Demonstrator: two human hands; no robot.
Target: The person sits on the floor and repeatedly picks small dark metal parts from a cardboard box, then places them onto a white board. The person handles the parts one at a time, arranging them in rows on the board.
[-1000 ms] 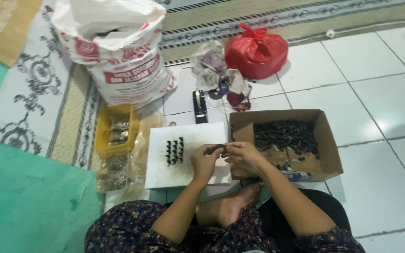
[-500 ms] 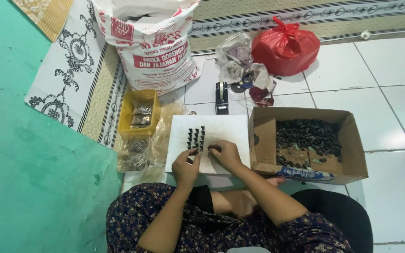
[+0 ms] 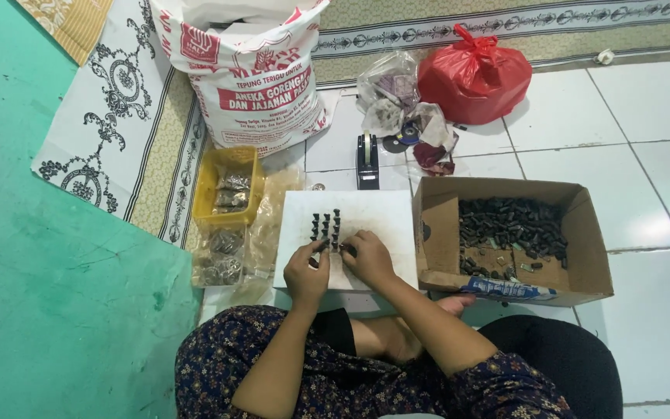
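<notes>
I sit on the floor with a white board (image 3: pixel 374 213) in front of my knees. Several small dark cylindrical parts (image 3: pixel 325 225) stand upright in rows on it. My left hand (image 3: pixel 306 271) rests on the board's near left part, fingers curled at the end of the rows. My right hand (image 3: pixel 367 257) is beside it, fingertips pinching a small dark part (image 3: pixel 348 250) at the rows' near end. A cardboard box (image 3: pixel 583 233) holding many more dark parts (image 3: pixel 509 225) stands to the right of the board.
A yellow tray (image 3: pixel 209 186) with filled clear bags lies left of the board, more bags (image 3: pixel 222 256) below it. A tape dispenser (image 3: pixel 367 159), a large white sack (image 3: pixel 253 74), clear bags (image 3: pixel 393 93) and a red bag (image 3: pixel 474 74) sit beyond. Patterned mat and green floor at left.
Both hands moved from the gap between board and box to the near end of the rows on the board. The view shifted, so everything sits further right in the frame.
</notes>
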